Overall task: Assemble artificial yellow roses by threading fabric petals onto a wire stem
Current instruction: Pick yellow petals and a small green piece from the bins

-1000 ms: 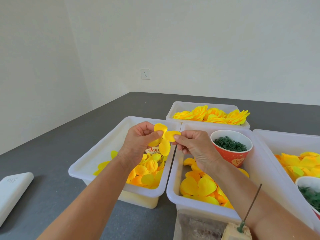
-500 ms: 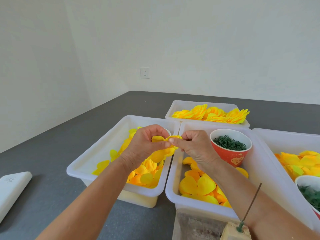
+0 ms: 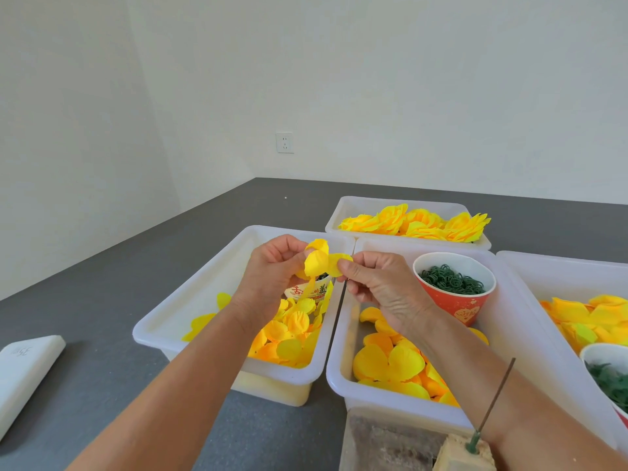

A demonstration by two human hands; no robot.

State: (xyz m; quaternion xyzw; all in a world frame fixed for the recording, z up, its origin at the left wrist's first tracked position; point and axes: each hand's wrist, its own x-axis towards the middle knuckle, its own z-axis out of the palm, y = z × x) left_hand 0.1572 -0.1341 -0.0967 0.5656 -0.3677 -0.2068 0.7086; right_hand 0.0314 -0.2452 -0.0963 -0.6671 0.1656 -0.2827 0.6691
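Above the seam between the two front bins, both hands work one yellow petal piece (image 3: 321,261). Left hand (image 3: 272,270) pinches its left lobes, fingers curled in. Right hand (image 3: 377,283) pinches the right lobe between thumb and forefinger. Held up at mid-height, likely so the piece can be spread flat and its centre found before threading; whether a centre hole is there, too small to tell.

Wire stem (image 3: 492,404) stands tilted in a small block (image 3: 462,453) at the near edge, just beside the right forearm. Judged: planted so both hands stay free and petals can be pushed down onto the tip. Nothing is on it yet.

Left bin (image 3: 190,300) holds loose petals and a printed cup, mostly hidden behind the hands. Middle bin (image 3: 339,362) holds larger petals plus a red cup (image 3: 455,290) of green rings. Far bin (image 3: 350,209) carries finished roses (image 3: 414,222), kept out of the working reach. All rest on the grey counter (image 3: 119,385).
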